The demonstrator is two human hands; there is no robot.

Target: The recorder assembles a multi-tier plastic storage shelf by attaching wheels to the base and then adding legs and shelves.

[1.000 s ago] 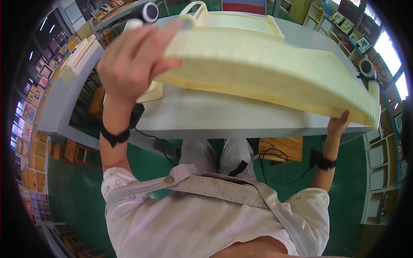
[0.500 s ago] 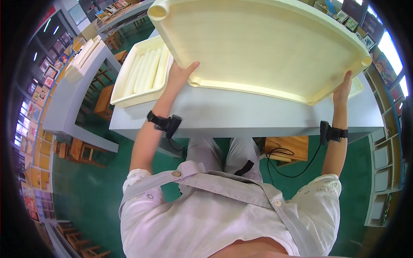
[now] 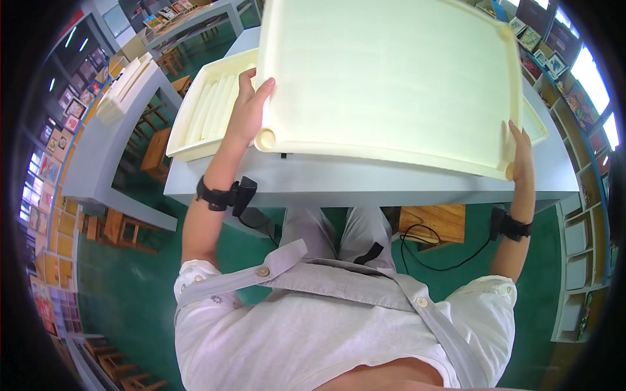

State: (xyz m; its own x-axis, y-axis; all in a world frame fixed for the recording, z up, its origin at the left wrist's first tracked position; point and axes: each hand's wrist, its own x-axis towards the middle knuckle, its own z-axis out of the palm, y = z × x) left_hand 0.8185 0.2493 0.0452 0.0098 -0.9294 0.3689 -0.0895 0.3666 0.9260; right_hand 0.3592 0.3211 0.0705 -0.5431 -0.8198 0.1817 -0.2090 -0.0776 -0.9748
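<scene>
One cream tray [image 3: 195,151] sits at the left of the grey table [image 3: 391,187], raised walls penning in several pale, rounded lengths [image 3: 213,109] side by side. Now the left hand [image 3: 248,111], clamped on the left edge of a big cream panel [image 3: 391,85], thumb over the near face! That panel is up, tilted above the tabletop, round corner sockets [image 3: 266,140] facing us; gripping opposite sides probably shares the weight and keeps it steady. Across goes the view: the right hand [image 3: 522,155] clasps the right edge, low by the corner, another pale piece [image 3: 536,125] peeking out behind, mostly hidden.
</scene>
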